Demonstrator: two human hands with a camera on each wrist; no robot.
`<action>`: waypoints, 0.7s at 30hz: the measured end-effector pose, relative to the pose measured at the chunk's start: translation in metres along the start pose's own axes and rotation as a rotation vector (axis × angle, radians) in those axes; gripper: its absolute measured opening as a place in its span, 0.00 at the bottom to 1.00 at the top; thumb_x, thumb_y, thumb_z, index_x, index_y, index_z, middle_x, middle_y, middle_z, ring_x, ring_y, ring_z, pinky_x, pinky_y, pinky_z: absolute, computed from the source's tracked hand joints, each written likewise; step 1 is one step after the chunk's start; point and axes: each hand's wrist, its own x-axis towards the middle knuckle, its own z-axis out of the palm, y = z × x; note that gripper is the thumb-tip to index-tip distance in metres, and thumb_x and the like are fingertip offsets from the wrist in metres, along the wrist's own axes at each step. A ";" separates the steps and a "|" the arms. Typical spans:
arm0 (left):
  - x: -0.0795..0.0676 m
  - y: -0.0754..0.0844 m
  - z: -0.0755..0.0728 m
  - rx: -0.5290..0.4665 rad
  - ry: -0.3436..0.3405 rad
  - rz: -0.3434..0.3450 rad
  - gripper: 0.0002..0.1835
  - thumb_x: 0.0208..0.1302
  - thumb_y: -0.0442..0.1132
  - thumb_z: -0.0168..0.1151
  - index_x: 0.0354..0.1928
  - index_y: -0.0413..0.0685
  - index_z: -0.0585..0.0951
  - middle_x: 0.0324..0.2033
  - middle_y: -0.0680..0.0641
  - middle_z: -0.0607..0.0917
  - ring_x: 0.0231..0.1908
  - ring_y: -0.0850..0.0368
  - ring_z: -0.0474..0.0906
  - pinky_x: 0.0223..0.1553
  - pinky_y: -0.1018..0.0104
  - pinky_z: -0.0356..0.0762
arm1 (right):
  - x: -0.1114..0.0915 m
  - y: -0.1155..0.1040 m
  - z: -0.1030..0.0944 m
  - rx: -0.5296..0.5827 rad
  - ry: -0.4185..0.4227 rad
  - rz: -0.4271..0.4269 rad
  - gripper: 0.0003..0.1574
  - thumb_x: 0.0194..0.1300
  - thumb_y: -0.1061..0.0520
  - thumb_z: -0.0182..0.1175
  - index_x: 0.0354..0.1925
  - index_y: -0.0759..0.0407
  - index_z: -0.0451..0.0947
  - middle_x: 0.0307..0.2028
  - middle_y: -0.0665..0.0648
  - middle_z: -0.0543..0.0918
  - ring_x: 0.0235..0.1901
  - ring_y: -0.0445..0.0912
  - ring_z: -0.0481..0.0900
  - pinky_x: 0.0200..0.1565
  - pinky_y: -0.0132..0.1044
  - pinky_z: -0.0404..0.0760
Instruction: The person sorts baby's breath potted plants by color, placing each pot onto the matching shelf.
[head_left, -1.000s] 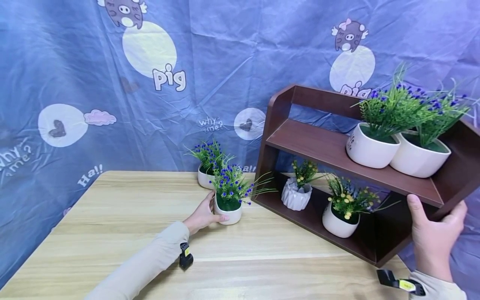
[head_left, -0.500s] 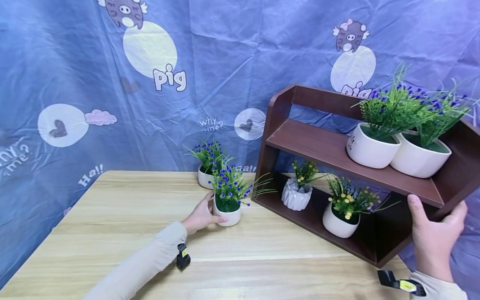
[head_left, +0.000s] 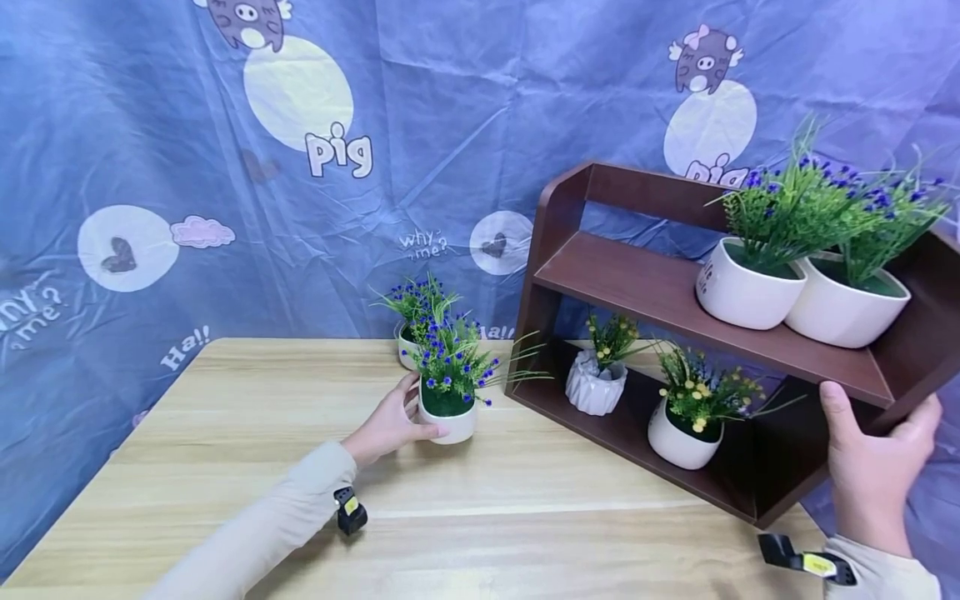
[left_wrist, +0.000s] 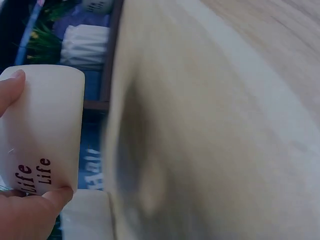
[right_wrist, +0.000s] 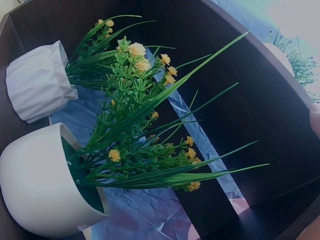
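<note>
In head view, the left hand point(head_left: 388, 425) curls fingers around a blue-flowered planter point(head_left: 447, 402), and at its 3 o'clock the right hand point(head_left: 873, 467) grips a 2-tier shelf point(head_left: 622, 273).

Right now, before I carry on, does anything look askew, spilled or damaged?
The brown shelf looks askew: its front edges slant relative to the back edge of the table. I see no spill or breakage.
</note>
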 end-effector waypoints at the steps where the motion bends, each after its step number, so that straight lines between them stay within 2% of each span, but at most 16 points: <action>1: 0.000 0.004 -0.001 -0.001 -0.005 0.018 0.60 0.38 0.38 0.74 0.68 0.41 0.42 0.65 0.37 0.51 0.64 0.45 0.50 0.60 0.60 0.57 | 0.000 0.000 0.000 -0.003 -0.002 -0.003 0.40 0.45 0.70 0.64 0.57 0.53 0.64 0.53 0.53 0.71 0.55 0.43 0.65 0.52 0.19 0.60; 7: 0.000 0.037 -0.011 0.010 -0.005 0.123 0.57 0.37 0.36 0.74 0.67 0.44 0.47 0.65 0.41 0.53 0.64 0.46 0.50 0.61 0.60 0.55 | -0.001 -0.003 0.001 0.005 -0.012 -0.014 0.40 0.45 0.70 0.63 0.57 0.53 0.64 0.54 0.54 0.70 0.55 0.44 0.64 0.53 0.19 0.59; 12: 0.004 0.065 -0.015 0.050 0.005 0.174 0.57 0.36 0.40 0.75 0.67 0.50 0.48 0.65 0.44 0.56 0.64 0.46 0.53 0.59 0.60 0.58 | -0.002 -0.005 0.002 0.061 -0.013 -0.010 0.40 0.45 0.71 0.63 0.56 0.54 0.64 0.53 0.55 0.71 0.56 0.44 0.64 0.53 0.20 0.60; 14: 0.007 0.077 -0.015 0.058 0.010 0.174 0.58 0.36 0.42 0.75 0.67 0.52 0.47 0.65 0.45 0.54 0.63 0.45 0.53 0.58 0.61 0.61 | -0.002 -0.006 0.002 0.054 -0.010 -0.012 0.40 0.45 0.71 0.63 0.57 0.54 0.64 0.53 0.55 0.71 0.56 0.44 0.64 0.53 0.20 0.59; 19: 0.013 0.103 -0.009 0.096 0.034 0.115 0.64 0.35 0.50 0.75 0.69 0.54 0.39 0.68 0.47 0.45 0.63 0.44 0.53 0.54 0.62 0.67 | -0.001 -0.004 0.003 0.050 -0.004 -0.004 0.40 0.45 0.71 0.63 0.57 0.54 0.64 0.53 0.54 0.71 0.56 0.44 0.64 0.53 0.19 0.59; 21: 0.016 0.114 -0.004 0.103 0.037 0.106 0.65 0.34 0.51 0.74 0.69 0.55 0.38 0.68 0.47 0.45 0.63 0.44 0.54 0.53 0.63 0.67 | -0.001 -0.002 0.002 0.068 -0.002 0.007 0.40 0.44 0.71 0.64 0.56 0.54 0.64 0.53 0.54 0.71 0.56 0.44 0.64 0.53 0.19 0.59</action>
